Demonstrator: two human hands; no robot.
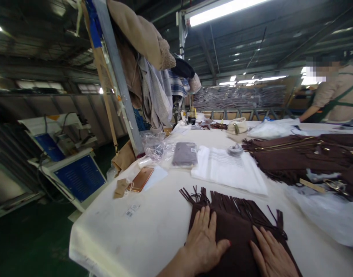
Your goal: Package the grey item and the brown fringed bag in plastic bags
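Left hand (203, 240): fingers flat, slightly spread on the brown fringed cloth (240, 231).
Right hand (273, 254): likewise flat.
Counter (153, 223): bare room left, near edge close.

Both hands lie flat, palms down, on a dark brown fringed cloth (237, 227) at the near edge of the white table (153, 231): the left hand (203, 242) on its left part, the right hand (273, 254) on its right. Beyond the cloth's fringe lies a folded white cloth (228, 169). Left of that are a grey packet (184, 154) and a phone (141, 179). Right of it spreads more brown fringed fabric (303, 157). A person (335, 96) stands at the table's far right.
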